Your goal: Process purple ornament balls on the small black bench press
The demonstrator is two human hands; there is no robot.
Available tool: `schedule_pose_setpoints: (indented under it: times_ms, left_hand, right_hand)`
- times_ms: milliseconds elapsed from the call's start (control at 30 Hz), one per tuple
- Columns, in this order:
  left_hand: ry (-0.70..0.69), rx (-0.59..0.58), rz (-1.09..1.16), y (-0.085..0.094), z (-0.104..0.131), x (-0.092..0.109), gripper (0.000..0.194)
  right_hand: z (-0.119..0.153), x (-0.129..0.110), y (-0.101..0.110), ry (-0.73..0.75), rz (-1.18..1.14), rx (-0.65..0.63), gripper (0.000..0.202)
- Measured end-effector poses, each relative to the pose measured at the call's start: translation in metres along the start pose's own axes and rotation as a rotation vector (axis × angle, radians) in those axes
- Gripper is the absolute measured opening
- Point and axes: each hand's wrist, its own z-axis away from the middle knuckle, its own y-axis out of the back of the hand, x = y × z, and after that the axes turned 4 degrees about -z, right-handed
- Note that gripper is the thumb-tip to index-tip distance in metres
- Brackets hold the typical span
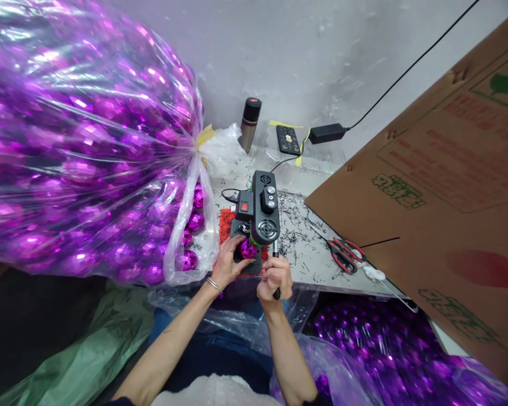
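Observation:
A small black machine (266, 206) with a red switch and round vents stands on the table over a red mat (226, 223). Under its front end, my left hand (228, 264) has thumb and fingers around a shiny purple ball (248, 248). My right hand (276, 279) is wrapped round the black lever handle (276, 293) at the machine's right front. Several loose purple balls (189, 260) lie to the left, next to the mouth of a clear bag.
A big clear bag of purple balls (88, 152) fills the left. Behind are a flask (249, 124), a phone (288, 140) and an adapter (327, 133). Red-handled scissors (345, 255) lie by a large cardboard box (427, 186). More purple balls (381, 344) sit below the table edge.

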Motion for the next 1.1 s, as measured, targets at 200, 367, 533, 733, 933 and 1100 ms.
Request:
schedule_pose_setpoints:
  times_ms: [200,367,533,733,933,1100]
  left_hand:
    - [-0.012,0.012,0.013,-0.002,0.000,-0.001,0.058]
    - [-0.052,0.045,0.030,-0.002,-0.003,-0.002,0.060]
    - [-0.146,-0.021,-0.025,0.013,0.026,0.005,0.053]
    - [-0.232,-0.078,-0.167,0.053,0.052,0.028,0.072]
    - [0.119,0.036,-0.618,0.106,-0.025,0.009,0.037]
    - [0.391,-0.229,-0.862,0.115,-0.082,-0.003,0.038]
  right_hand:
    - [-0.002,0.005,0.000,0.122,0.023,-0.070,0.033]
    - [-0.032,-0.014,0.003,-0.058,-0.035,-0.027,0.035]
    - [-0.058,-0.031,0.007,-0.119,-0.043,-0.067,0.034]
    - [-0.044,-0.027,0.009,-0.084,-0.039,-0.090,0.033]
    - [-0.038,-0.025,0.009,-0.079,-0.045,-0.091,0.032]
    - [-0.039,-0.027,0.008,-0.086,-0.042,-0.077,0.032]
